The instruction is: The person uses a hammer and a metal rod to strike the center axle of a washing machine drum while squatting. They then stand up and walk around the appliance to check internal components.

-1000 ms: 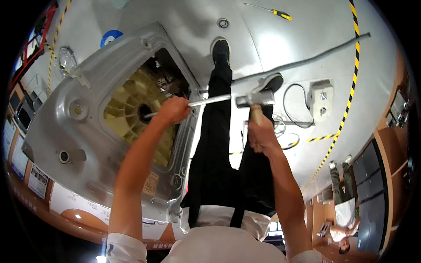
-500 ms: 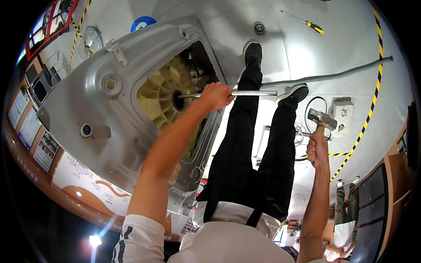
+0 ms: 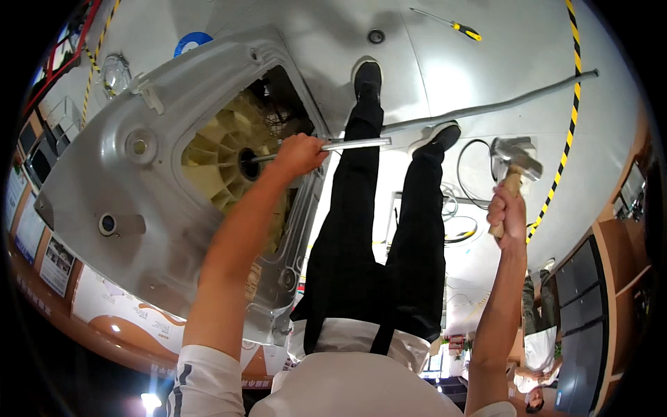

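My left hand is wrapped round a metal rod. The rod's far-left end enters the dark central hub of a cream, ribbed round tub base. That base shows through a large opening in a grey metal housing, which looks like a washing machine lying on its side. At the right, my right hand grips the wooden handle of a hammer. The hammer's steel head is held up, apart from the rod's free end.
On the floor lie a yellow-black screwdriver, a round dark bearing-like part and a long grey hose. My shoes stand near the hose. Black-yellow tape runs along the right. Another person is at lower right.
The whole view has shifted, so floor things sit further left and higher. My right hand has carried the hammer outward to the right, away from the rod. My left hand still holds the rod.
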A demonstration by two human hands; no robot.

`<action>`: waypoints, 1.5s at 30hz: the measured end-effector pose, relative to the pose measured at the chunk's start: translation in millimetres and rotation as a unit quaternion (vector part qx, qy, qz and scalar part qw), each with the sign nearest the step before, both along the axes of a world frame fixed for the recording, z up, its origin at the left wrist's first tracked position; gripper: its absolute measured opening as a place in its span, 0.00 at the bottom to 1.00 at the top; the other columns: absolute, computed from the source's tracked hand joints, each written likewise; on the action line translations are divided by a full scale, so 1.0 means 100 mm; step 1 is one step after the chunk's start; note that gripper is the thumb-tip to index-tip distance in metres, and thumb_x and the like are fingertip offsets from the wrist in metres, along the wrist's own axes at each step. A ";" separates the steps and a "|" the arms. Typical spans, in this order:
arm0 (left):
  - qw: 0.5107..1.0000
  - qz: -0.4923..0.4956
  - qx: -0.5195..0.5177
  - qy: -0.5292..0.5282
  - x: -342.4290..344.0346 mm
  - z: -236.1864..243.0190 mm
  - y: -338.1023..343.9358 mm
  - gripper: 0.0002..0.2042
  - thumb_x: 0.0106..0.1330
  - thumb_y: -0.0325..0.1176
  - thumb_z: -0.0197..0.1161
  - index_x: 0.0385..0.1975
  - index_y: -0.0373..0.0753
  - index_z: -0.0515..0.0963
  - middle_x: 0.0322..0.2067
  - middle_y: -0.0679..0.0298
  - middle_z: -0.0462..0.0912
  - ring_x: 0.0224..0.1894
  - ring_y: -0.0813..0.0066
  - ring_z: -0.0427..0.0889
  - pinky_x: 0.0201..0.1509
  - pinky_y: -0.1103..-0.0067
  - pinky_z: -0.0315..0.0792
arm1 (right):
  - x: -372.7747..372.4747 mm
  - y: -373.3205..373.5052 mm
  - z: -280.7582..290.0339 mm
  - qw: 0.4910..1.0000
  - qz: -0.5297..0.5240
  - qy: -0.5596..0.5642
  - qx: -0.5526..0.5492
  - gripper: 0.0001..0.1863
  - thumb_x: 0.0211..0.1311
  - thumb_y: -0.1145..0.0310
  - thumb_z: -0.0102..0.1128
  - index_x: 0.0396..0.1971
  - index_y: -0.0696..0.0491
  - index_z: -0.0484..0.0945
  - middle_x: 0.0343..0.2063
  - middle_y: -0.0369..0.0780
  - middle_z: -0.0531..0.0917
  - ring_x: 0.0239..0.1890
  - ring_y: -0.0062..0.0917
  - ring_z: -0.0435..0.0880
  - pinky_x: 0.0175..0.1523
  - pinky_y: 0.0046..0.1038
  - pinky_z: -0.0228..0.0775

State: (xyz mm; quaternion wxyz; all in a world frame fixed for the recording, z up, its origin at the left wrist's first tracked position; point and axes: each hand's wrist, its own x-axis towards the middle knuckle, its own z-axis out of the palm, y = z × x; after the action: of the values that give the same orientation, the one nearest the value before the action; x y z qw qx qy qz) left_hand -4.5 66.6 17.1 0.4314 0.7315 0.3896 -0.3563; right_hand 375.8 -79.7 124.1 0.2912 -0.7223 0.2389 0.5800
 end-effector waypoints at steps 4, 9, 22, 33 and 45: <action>1.000 -0.006 0.013 -0.002 0.01 -0.02 -0.01 0.12 0.59 0.43 0.56 0.28 0.43 0.80 0.24 0.54 0.80 0.30 0.50 0.79 0.36 0.60 0.72 | 0.24 0.05 -0.08 0.989 -0.119 -0.080 0.046 0.07 0.59 0.74 0.49 0.25 0.48 0.63 0.11 0.24 0.57 0.09 0.08 0.53 0.11 0.13 0.46; 1.000 -0.002 0.004 0.017 0.04 -0.02 0.00 0.12 0.59 0.43 0.56 0.28 0.42 0.80 0.24 0.52 0.80 0.30 0.49 0.78 0.36 0.59 0.72 | -0.70 -0.06 -0.47 0.991 -0.055 -0.062 0.105 0.04 0.60 0.69 0.50 0.28 0.50 0.68 0.14 0.32 0.67 0.12 0.17 0.66 0.14 0.20 0.57; 0.998 0.027 0.030 -0.039 0.00 -0.05 -0.08 0.10 0.56 0.40 0.58 0.23 0.40 0.78 0.21 0.51 0.78 0.28 0.48 0.77 0.34 0.59 0.71 | 0.07 0.11 -0.10 0.990 -0.058 -0.122 0.025 0.07 0.57 0.75 0.48 0.21 0.49 0.64 0.10 0.29 0.60 0.09 0.12 0.58 0.12 0.17 0.50; 1.000 0.007 0.025 -0.018 0.01 0.00 0.03 0.13 0.59 0.42 0.56 0.23 0.39 0.78 0.22 0.51 0.78 0.29 0.48 0.77 0.34 0.58 0.70 | -1.08 0.21 -0.22 0.984 0.076 0.161 0.021 0.09 0.54 0.73 0.53 0.26 0.48 0.61 0.11 0.28 0.62 0.09 0.12 0.59 0.12 0.19 0.53; 0.996 0.000 -0.025 0.091 0.26 0.19 0.10 0.12 0.56 0.42 0.56 0.30 0.41 0.81 0.28 0.53 0.81 0.36 0.50 0.79 0.44 0.61 0.72 | -0.07 -0.42 -0.20 0.998 0.039 0.038 -0.044 0.07 0.55 0.75 0.51 0.24 0.48 0.63 0.12 0.27 0.62 0.10 0.10 0.58 0.12 0.15 0.50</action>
State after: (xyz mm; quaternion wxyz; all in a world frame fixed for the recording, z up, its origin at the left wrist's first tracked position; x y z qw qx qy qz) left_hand 21.9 76.8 36.0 0.4123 0.6852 0.4183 -0.4308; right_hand 368.7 -121.9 104.0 0.2274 -0.7205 0.2470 0.6068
